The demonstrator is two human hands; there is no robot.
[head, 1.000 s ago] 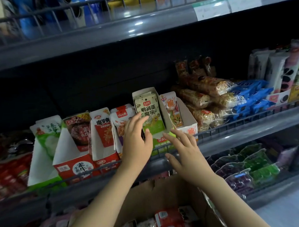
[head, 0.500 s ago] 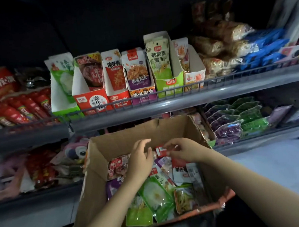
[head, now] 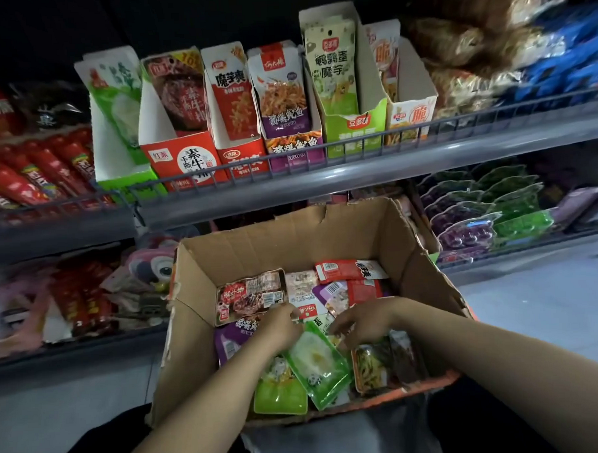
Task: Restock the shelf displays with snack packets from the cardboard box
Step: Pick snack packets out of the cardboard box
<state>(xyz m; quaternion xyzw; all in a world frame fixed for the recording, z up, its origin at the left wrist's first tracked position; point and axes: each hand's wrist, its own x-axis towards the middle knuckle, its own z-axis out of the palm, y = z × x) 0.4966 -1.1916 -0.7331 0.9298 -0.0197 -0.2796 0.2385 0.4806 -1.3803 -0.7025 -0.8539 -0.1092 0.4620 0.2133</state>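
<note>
Both hands are down in the cardboard box among glossy flat packets. The left hand and right hand curl around a green packet, its long axis slanting toward the box's near edge; their grip seems loose

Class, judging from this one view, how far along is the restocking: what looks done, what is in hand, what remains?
Done: the display boxes on the upper shelf each show packets standing in them. In hand: left hand and right hand are down in the cardboard box, sorting by a green packet; no firm grip shows. Left: many mixed packets lie in the box.
</note>
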